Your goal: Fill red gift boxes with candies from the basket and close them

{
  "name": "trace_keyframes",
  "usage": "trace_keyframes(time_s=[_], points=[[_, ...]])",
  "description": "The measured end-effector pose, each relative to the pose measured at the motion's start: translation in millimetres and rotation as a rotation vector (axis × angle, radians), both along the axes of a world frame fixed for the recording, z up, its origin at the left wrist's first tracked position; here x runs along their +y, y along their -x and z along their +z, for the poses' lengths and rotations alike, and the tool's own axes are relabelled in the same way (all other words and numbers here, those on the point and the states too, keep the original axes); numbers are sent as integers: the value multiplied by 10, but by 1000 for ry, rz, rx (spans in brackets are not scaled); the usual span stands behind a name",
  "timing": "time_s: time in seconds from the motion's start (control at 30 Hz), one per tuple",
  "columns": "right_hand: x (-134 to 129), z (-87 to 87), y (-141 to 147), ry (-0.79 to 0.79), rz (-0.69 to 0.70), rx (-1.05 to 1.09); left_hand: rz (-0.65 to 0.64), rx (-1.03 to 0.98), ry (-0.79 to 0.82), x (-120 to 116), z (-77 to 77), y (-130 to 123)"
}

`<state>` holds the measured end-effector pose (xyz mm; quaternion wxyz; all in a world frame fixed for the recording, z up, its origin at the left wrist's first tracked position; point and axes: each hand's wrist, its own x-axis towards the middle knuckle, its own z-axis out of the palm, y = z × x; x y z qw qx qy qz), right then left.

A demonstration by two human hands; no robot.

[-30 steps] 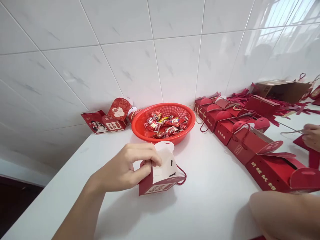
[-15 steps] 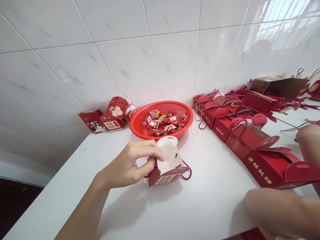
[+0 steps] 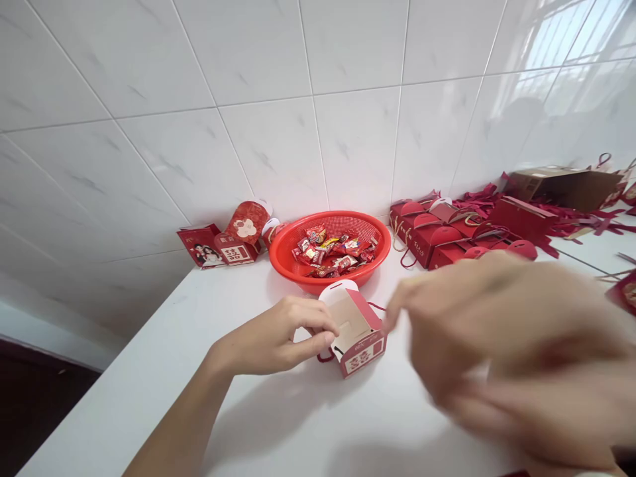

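A small red-and-white paper box (image 3: 365, 354) stands open-topped on the white table, its pale inside showing. The fingers and thumb of my left hand (image 3: 283, 334) are closed on its left edge. My right hand (image 3: 447, 331) is a motion-smeared shape on the right, with a fingertip close to the box's right side; whether it holds anything cannot be made out. Dark red cord loops show beside the box. Just behind it is a red plastic basket (image 3: 279, 260) with wrapped candies (image 3: 342, 246) inside.
At the back left, a red photo card (image 3: 201, 246) leans by another decorated box (image 3: 243, 232). Several red handled boxes (image 3: 422, 235) line the back right, partly behind my right hand. Beyond them are red ribbons and a cardboard box (image 3: 566, 185). Tiled wall runs behind.
My right hand has come in from the right, near the box. The box's red right flap now stands up, and the box sits further right in view with my left hand. The camera view has shifted.
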<state>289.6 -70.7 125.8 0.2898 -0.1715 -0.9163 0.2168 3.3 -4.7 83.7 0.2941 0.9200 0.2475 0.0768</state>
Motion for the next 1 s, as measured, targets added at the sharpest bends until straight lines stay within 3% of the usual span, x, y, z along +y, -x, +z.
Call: trace_keyframes(time_s=[0.1,0.17,0.33,0.6,0.83,1.0], points=[[193,-72,513,-8,-164,-252,13,-1,20,7,0,7],[323,-153,693,-29,-327,-493,55,14,23,2,10,28],[438,-294,710,-38,-549,-803,184,125,-66,-35,16,88],[396,-241,547,58,-636,-872,147,208,52,-70,-30,59],[387,-253,564,2,-694,-927,247,239,23,-180,-42,33],[456,-300,602,-2,-644,-982,282,331,21,-209,-36,25]])
